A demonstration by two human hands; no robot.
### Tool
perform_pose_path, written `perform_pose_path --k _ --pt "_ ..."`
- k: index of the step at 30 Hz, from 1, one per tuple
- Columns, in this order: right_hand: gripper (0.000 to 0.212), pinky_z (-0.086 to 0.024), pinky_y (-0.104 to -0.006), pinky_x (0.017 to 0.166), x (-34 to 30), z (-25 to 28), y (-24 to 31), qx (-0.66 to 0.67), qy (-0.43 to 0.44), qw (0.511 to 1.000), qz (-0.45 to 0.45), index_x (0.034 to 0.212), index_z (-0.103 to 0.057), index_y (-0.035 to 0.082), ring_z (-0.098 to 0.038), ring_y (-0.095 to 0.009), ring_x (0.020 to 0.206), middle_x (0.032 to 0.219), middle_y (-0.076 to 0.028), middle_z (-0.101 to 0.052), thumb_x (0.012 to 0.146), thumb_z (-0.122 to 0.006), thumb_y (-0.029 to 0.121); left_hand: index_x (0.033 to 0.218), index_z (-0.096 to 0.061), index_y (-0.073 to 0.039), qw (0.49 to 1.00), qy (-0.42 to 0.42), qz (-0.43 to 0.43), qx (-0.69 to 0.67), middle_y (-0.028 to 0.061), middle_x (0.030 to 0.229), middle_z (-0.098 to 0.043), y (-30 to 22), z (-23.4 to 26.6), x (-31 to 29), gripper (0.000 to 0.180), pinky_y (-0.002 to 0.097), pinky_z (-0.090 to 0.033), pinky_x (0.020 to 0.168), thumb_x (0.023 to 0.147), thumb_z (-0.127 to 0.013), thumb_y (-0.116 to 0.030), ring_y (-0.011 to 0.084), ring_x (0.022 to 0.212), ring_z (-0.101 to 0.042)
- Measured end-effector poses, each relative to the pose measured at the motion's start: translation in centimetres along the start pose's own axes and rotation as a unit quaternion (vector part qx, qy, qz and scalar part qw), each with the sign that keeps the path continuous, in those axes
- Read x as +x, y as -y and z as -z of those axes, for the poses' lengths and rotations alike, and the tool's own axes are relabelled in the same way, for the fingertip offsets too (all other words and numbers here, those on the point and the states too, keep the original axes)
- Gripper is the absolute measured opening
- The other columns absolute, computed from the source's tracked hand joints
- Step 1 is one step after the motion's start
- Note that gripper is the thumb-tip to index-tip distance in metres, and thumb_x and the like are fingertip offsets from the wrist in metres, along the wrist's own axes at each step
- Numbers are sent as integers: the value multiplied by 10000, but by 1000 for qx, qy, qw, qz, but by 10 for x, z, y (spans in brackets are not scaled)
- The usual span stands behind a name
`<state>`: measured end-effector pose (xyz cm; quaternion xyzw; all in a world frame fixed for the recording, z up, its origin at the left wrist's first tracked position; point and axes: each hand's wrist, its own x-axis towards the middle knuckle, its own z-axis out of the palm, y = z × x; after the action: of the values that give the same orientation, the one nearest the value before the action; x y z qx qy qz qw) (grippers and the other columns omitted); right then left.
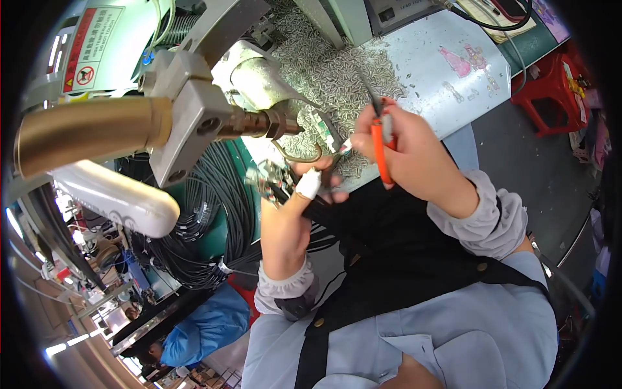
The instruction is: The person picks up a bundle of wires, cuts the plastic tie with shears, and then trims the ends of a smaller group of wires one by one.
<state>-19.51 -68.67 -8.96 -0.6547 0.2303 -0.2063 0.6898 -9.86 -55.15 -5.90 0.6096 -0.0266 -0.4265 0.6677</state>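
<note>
A bulky grey metal machine head with a brass-coloured cylinder (91, 139) fills the upper left of the frame, above a heap of coiled black cables (207, 220) at centre left. At centre, the right hand (405, 152) has its fingers wrapped tight around orange-handled pliers (382, 139). Just left of it, the left hand (304, 188), one finger wrapped in white tape, pinches a small cable end with a metal connector (275, 178).

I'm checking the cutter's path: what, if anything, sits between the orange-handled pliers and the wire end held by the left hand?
Nothing visible. The pliers in the right hand point toward the wire end pinched by the left hand, with only open air between.
</note>
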Motion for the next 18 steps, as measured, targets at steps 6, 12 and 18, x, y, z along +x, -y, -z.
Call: perform_pose_path --k 6,12,18 --pt "112 -342 -195 484 -30 -9 13 -204 -21 948 245 866 -534 23 -424 -61 535 646 1 -498 766 -570 -12 989 -555 33 968 50 -132 208 80 820 -573 23 3 -26 204 243 -436 612 787 -538 18 128 694 -543" --pt "287 -370 -206 470 -31 -6 -7 -31 37 994 98 936 -564 51 -504 -128 530 673 -38 -543 671 -604 -50 1014 -538 33 993 112 -47 -4 89 819 -565 27 11 -26 228 223 -410 586 787 -519 39 118 661 -522" --pt "294 -380 -233 442 -42 -3 5 -400 44 851 336 931 -581 83 -536 -171 537 679 -46 -561 654 -644 10 1023 -522 33 997 60 -44 -24 87 789 -554 24 3 -31 241 207 -382 553 784 -504 61 117 622 -501"
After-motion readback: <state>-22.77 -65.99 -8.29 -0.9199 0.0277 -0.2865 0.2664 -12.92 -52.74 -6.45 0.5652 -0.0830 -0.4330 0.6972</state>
